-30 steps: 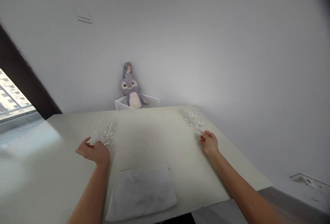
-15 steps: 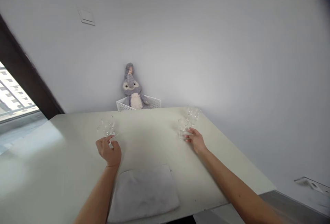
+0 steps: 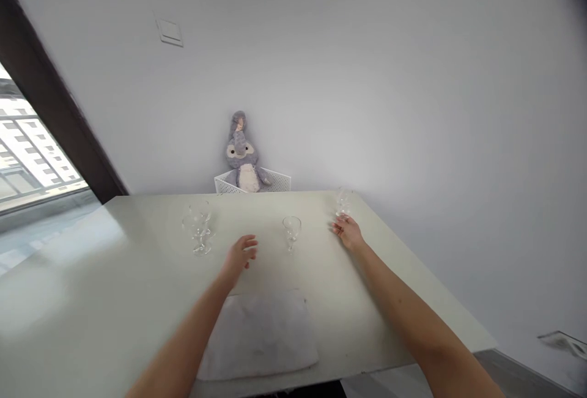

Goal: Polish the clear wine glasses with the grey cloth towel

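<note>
A clear stemmed glass (image 3: 291,230) stands upright between my hands, touched by neither. To its left my left hand (image 3: 240,255) hovers over the table with its fingers apart and nothing in them. Further left, clear stemmed glasses (image 3: 200,233) stand close together, overlapping in view. On the right, my right hand (image 3: 349,232) is at the near side of more clear glassware (image 3: 343,200) by the table's back corner. Its fingers are spread and partly cover the lower part of this glassware; contact cannot be made out.
A folded grey-white cloth (image 3: 261,337) lies at the front of the pale table (image 3: 114,300). Behind the back edge, a grey plush toy (image 3: 241,156) sits in a white perforated basket (image 3: 279,181) against the wall. A window is at far left.
One stemmed glass now stands further left, in the middle. My right hand has left it and moved to the back-right glassware. My left hand has moved right, away from the left glasses.
</note>
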`<state>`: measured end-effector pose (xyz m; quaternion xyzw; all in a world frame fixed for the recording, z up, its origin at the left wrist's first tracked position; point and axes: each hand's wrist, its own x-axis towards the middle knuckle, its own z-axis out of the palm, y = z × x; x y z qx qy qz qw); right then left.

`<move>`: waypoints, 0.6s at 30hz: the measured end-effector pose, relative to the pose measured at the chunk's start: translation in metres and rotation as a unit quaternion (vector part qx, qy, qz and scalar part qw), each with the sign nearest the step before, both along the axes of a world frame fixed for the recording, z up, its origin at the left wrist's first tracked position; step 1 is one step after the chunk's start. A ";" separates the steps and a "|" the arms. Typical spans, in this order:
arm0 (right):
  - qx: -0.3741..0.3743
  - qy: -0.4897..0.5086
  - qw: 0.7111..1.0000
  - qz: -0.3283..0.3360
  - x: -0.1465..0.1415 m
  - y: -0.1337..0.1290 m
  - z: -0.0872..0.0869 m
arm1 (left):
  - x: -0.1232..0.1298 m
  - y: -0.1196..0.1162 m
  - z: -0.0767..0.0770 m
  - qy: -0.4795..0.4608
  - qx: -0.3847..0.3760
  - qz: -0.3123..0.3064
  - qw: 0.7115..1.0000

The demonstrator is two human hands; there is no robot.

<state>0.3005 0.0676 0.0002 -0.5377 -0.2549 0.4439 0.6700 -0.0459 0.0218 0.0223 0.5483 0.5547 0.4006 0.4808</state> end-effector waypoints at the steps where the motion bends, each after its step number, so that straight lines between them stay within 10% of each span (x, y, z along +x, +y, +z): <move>1: 0.001 0.002 1.000 0.015 -0.008 -0.002 -0.001 | 0.009 0.000 0.001 -0.003 -0.027 -0.047 0.998; 11: 0.002 -0.020 0.986 0.164 -0.102 -0.004 -0.010 | 0.104 0.005 -0.012 -0.033 -0.022 -0.103 0.994; 18: -0.011 -0.071 0.976 0.204 -0.135 0.002 -0.016 | 0.044 -0.012 -0.019 0.028 0.041 0.055 0.997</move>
